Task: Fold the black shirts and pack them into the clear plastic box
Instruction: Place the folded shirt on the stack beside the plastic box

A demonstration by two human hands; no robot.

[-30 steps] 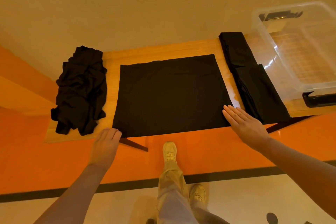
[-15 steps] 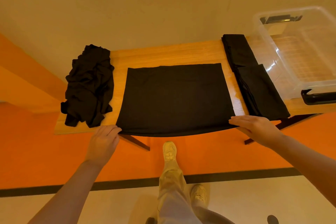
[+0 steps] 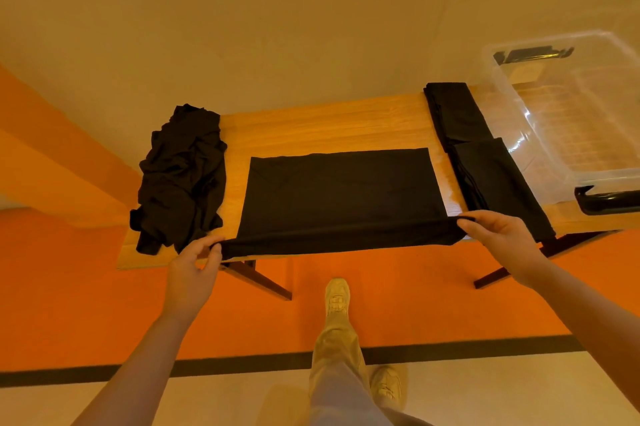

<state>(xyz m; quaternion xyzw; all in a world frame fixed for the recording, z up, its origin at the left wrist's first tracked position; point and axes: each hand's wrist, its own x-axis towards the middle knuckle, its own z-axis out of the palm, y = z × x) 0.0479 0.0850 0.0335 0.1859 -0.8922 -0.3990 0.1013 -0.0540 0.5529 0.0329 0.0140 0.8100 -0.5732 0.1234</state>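
shirt (image 3: 341, 195) spread flat mid-table (image 3: 322, 122), near hem lifted off the front edge. left hand (image 3: 192, 270) pinching the near-left corner, right hand (image 3: 498, 237) pinching the near-right corner; hem drawn taut between them, likely to keep the edge straight for a fold away from the body. unfolded heap (image 3: 180, 176) at table left, awaiting turn. folded stack (image 3: 485, 162) at right, just beside the box (image 3: 568, 121), evidently staged for packing. box appears to hold no shirts yet. judged: mid-fold, roughly halfway. risk: uneven pull skewing the crease.
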